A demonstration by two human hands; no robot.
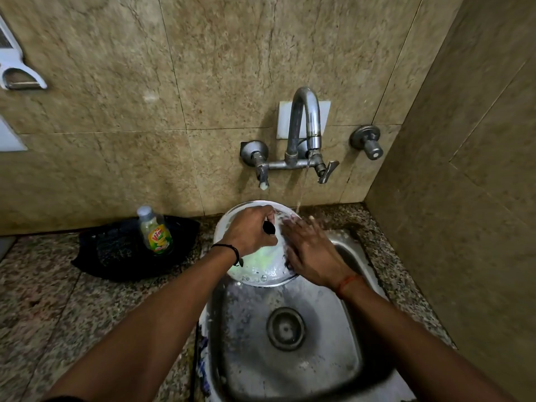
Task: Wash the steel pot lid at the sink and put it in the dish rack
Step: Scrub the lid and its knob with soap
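Gripping the black knob (269, 227) of the steel pot lid (255, 271), the left hand (249, 232) holds the lid tilted over the far edge of the sink (290, 358), approx. straight below the tap (304, 123). Fingers are closed round the knob, w/ a dark thread band at that wrist. The right hand (311, 253) lies flat on the lid's right side, fingers spread & pressed to the metal, not curled round anything; an orange thread sits on its wrist. A thin stream of water (301, 187) falls from the tap spout and meets the lid's far right rim, near the right fingertips. Lid surface looks wet w/ soapy streaks. Below the tap and nearer the camera, the sink's drain (285, 329) is uncovered. Left of the tap, on the granite counter (58, 300), a dish-soap bottle (155, 230) stands upright on a black cloth (116, 256). Right of the tap, a separate valve (367, 140) is fixed to the tiled wall.
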